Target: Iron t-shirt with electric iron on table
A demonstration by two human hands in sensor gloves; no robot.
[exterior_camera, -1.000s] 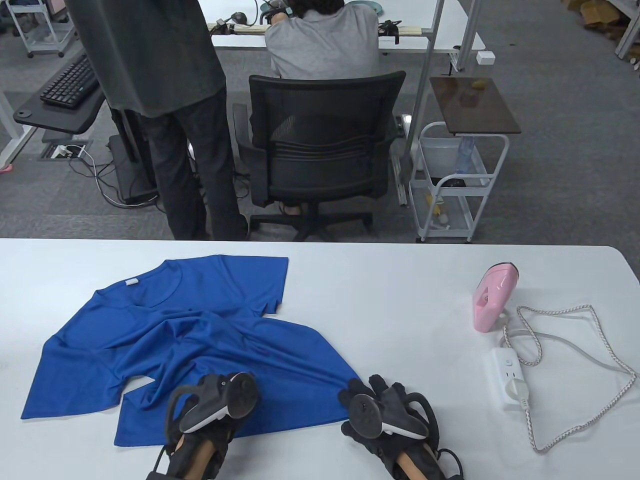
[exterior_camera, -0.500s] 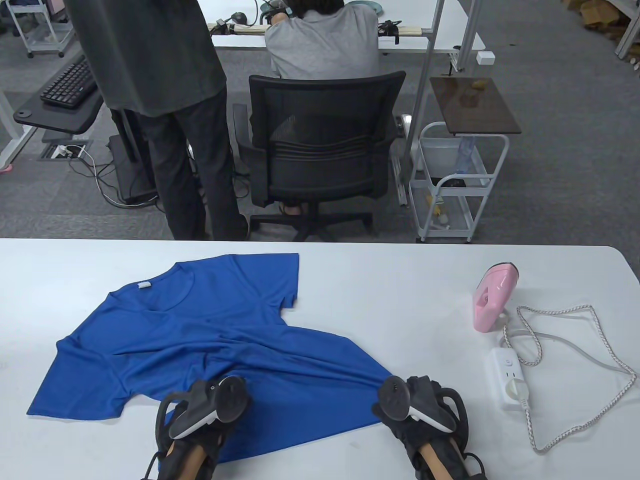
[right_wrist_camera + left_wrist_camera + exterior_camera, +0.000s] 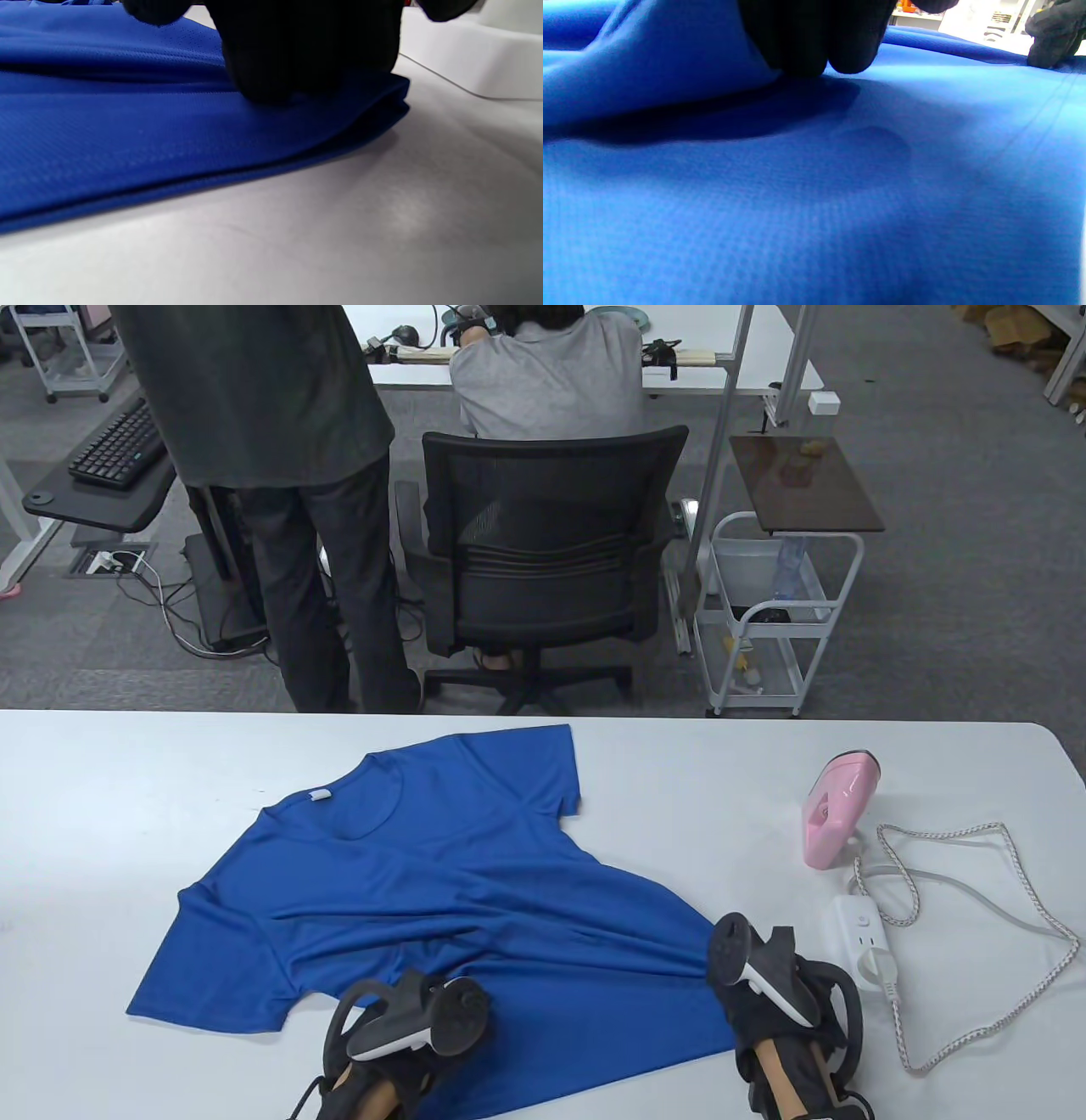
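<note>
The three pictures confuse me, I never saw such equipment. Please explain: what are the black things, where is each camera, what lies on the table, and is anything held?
The black things are a person's gloved hands, each with a tracker strapped on its back: left hand, right hand. One camera looks down at the table; the other two sit on the wrists, close to the cloth. On the table lie a blue t-shirt, a pink iron and a white power strip. Both hands grip the shirt's lower edge.

The table view is sharp and evenly lit from above, with only soft shadows. Both wrist views are blurred close up; the gloved fingers point(image 3: 814, 38) at the upper edge are underexposed, and the left wrist view's upper right is blown out.
</note>
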